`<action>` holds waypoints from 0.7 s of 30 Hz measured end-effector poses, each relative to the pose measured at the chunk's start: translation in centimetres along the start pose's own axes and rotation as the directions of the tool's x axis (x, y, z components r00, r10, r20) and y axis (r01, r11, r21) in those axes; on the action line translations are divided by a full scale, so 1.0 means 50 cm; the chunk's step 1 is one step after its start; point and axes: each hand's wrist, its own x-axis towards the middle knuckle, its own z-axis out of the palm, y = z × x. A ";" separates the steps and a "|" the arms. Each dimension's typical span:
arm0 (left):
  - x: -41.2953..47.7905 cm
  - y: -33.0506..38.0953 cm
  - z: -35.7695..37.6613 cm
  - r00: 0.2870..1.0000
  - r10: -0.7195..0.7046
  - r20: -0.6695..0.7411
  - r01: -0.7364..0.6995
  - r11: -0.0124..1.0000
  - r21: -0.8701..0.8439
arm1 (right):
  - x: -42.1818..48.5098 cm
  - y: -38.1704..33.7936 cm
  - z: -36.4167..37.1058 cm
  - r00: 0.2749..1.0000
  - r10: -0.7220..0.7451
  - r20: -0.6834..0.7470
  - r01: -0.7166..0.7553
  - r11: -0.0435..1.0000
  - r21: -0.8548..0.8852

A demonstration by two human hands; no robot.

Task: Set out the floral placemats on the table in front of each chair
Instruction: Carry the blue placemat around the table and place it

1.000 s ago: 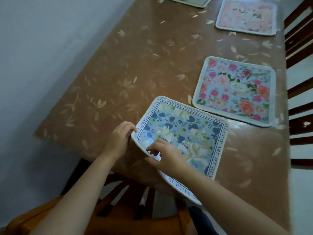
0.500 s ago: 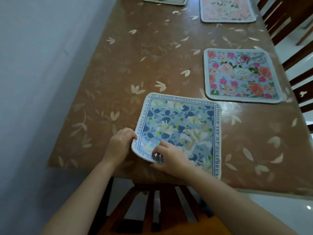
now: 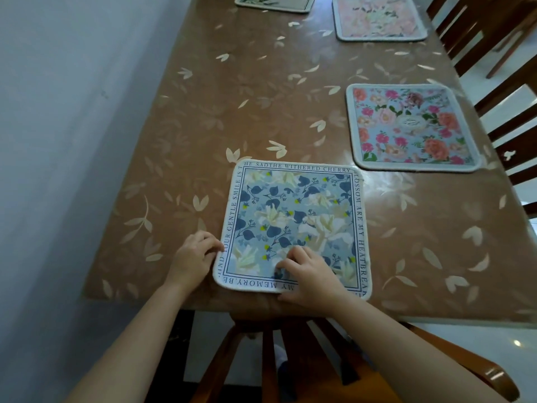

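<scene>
A blue floral placemat (image 3: 293, 210) with a text border lies flat at the near edge of the brown leaf-patterned table (image 3: 232, 97), above a wooden chair (image 3: 270, 350). My left hand (image 3: 193, 257) pinches its left edge near the lower corner. My right hand (image 3: 308, 277) rests on its near part, fingers curled on top and thumb at the near edge. A rose-print placemat (image 3: 409, 128) lies by the right edge. A pale pink placemat (image 3: 377, 18) and a cream one (image 3: 276, 1), cut off by the frame, lie at the far end.
A pale wall (image 3: 58, 141) runs close along the table's left side. Dark wooden chairs (image 3: 499, 91) stand along the right side. The table's middle and left strip are bare cloth.
The blue placemat slid from overhanging the near edge, skewed, to lying flat and square on the table. Both hands moved with it. My view swung round to face the table end.
</scene>
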 end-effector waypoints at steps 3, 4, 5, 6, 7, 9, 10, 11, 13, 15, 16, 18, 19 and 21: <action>-0.005 -0.005 -0.006 1.000 -0.025 0.012 0.025 1.000 0.013 | -0.015 0.012 -0.003 1.000 -0.019 0.018 0.020 0.999 -0.041; -0.010 -0.003 -0.007 1.000 -0.023 -0.006 0.023 1.000 0.010 | -0.022 0.019 -0.005 1.000 -0.012 0.024 0.013 0.999 -0.049; -0.015 0.002 -0.007 1.000 -0.010 -0.023 0.010 1.000 0.004 | -0.029 0.026 -0.008 1.000 -0.001 0.027 0.003 0.998 -0.055; -0.021 0.010 -0.004 1.000 0.012 -0.027 -0.012 1.000 -0.007 | -0.036 0.033 -0.012 1.000 0.011 0.027 -0.009 0.998 -0.061; -0.027 0.021 0.001 0.999 0.038 -0.012 -0.039 0.999 -0.019 | -0.044 0.041 -0.016 0.999 0.025 0.024 -0.024 0.997 -0.067; -0.040 0.048 0.020 0.994 0.095 0.062 -0.093 0.995 -0.029 | -0.059 0.057 -0.023 0.998 0.054 0.016 -0.053 0.996 -0.079; -0.046 0.060 0.032 0.988 0.118 0.102 -0.115 0.993 -0.032 | -0.068 0.065 -0.026 0.998 0.062 0.014 -0.061 0.994 -0.088; -0.051 0.070 0.045 0.981 0.135 0.135 -0.132 0.991 -0.033 | -0.076 0.071 -0.027 0.998 0.065 0.014 -0.063 0.993 -0.097; -0.060 0.085 0.066 0.972 0.165 0.169 -0.165 0.986 -0.009 | -0.091 0.081 -0.029 0.998 0.063 0.007 -0.062 0.993 -0.099; -0.067 0.090 0.079 0.969 0.191 0.156 -0.197 0.980 0.023 | -0.100 0.087 -0.032 0.998 0.056 -0.006 -0.056 0.994 -0.090; -0.070 0.091 0.082 0.969 0.199 0.142 -0.206 0.978 0.033 | -0.101 0.088 -0.033 0.999 0.051 -0.008 -0.051 0.994 -0.093; -0.076 0.091 0.083 0.968 0.221 0.120 -0.228 0.972 0.050 | -0.101 0.087 -0.033 0.999 0.034 -0.004 -0.034 0.994 -0.108; -0.080 0.091 0.083 0.965 0.235 0.117 -0.243 0.968 0.060 | -0.100 0.085 -0.034 1.000 0.025 -0.001 -0.025 0.993 -0.114; -0.087 0.090 0.081 0.959 0.256 0.120 -0.266 0.961 0.076 | -0.099 0.080 -0.036 1.000 0.005 -0.004 -0.006 0.992 -0.125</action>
